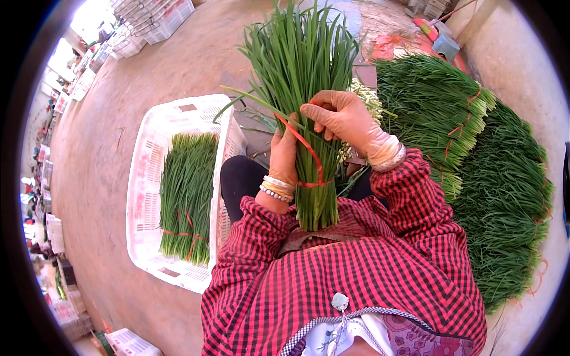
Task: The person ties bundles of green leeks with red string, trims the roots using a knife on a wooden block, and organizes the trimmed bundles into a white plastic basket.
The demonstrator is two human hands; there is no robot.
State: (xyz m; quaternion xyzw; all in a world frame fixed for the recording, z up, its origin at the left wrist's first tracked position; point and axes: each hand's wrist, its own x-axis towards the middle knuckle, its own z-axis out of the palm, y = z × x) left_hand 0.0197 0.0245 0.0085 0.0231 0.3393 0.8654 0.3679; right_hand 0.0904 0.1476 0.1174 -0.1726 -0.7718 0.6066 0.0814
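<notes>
A thick bunch of garlic chives (pixel 300 71) stands upright at my lap, leaves up and pale cut ends down. My left hand (pixel 284 155) is closed around its left side at mid-height. A red tie (pixel 309 153) circles the lower stems, and a loop of it runs up slantwise towards my left fingers. My right hand (pixel 347 118) is at the bunch's right side, thumb and fingers pinched together; what lies between them is hidden. One yellowish leaf (pixel 249 97) sticks out to the left.
A white plastic crate (pixel 139 196) at my left holds tied chives (pixel 189 190). Large heaps of chives (pixel 427 113) with red ties lie at my right, along the wall. Behind my right hand are pale stem pieces (pixel 367 98). Stacked crates (pixel 157 24) stand far left.
</notes>
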